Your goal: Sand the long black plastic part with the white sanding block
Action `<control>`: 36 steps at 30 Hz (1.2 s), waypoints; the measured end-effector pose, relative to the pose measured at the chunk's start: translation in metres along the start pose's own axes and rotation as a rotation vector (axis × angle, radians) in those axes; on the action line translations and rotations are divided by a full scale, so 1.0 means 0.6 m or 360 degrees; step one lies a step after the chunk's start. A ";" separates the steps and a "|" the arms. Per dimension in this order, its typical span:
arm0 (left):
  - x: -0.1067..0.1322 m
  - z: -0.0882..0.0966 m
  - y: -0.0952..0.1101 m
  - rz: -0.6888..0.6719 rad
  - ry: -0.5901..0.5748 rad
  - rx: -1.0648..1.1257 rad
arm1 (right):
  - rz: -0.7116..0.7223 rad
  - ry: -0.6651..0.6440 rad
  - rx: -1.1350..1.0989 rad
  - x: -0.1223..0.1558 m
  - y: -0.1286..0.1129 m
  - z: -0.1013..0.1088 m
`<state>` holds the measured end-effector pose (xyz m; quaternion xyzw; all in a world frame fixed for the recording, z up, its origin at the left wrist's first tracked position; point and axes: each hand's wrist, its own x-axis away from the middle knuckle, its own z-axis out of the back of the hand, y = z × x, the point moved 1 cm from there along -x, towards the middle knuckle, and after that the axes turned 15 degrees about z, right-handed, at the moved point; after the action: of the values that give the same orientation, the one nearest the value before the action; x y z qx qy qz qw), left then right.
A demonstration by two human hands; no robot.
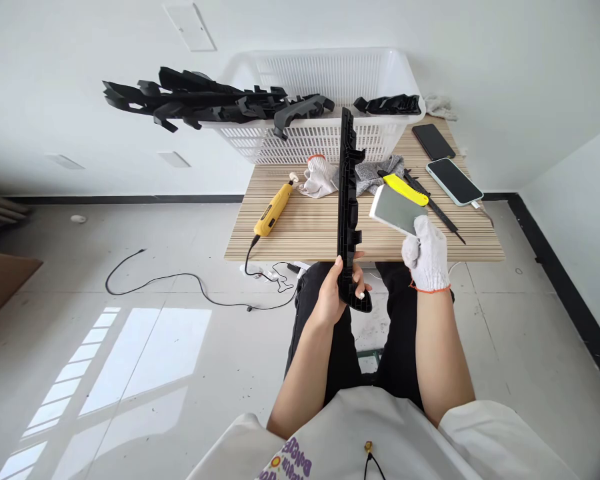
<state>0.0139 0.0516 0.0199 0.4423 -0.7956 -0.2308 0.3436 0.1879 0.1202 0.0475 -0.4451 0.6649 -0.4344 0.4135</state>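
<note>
My bare left hand [336, 291] is wrapped round the lower end of a long black plastic trim part [349, 200], held upright with its clipped side facing right. In a white knit glove with an orange cuff, my right hand [427, 253] grips a flat grey-and-white sanding block [398, 209] by its near right corner. The block is tilted and sits to the right of the trim part, apart from it. Just beyond the block, a yellow utility knife [405, 189] lies on the wooden table [310, 233].
A white plastic basket [300, 143] at the back holds several black parts [195, 100] that overhang its left side. A yellow corded rotary tool [274, 209], crumpled gloves [320, 177], a black caliper [443, 217] and two phones [454, 181] lie on the table. A cable [200, 275] trails across the floor.
</note>
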 end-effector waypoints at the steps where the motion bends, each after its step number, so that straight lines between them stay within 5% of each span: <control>1: 0.000 0.000 0.000 0.0000 0.0006 -0.0005 | -0.0101 -0.0108 0.0067 0.000 -0.002 0.000; 4: 0.000 0.001 0.001 -0.0001 0.0012 -0.0012 | -0.0332 -0.0290 0.0197 -0.004 -0.006 -0.004; 16: -0.002 0.002 0.002 -0.0012 -0.0001 0.0047 | -0.0430 -0.0393 0.0144 -0.007 -0.004 0.009; 21: -0.001 0.002 0.001 -0.0010 -0.0021 0.0057 | -0.0217 -0.0180 0.0065 -0.009 -0.007 0.002; 25: -0.001 0.002 0.001 -0.0010 -0.0019 0.0061 | -0.0407 -0.0532 0.0204 0.000 -0.016 -0.008; 29: -0.001 0.002 0.001 -0.0012 -0.0024 0.0075 | -0.0292 -0.0364 0.0167 0.004 -0.020 -0.011; 36: -0.002 0.001 0.003 0.0007 -0.0022 0.0061 | -0.0276 -0.0450 0.0051 0.005 -0.012 0.004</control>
<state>0.0130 0.0534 0.0204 0.4455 -0.8032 -0.2177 0.3300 0.1909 0.1149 0.0533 -0.5509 0.5521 -0.4122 0.4709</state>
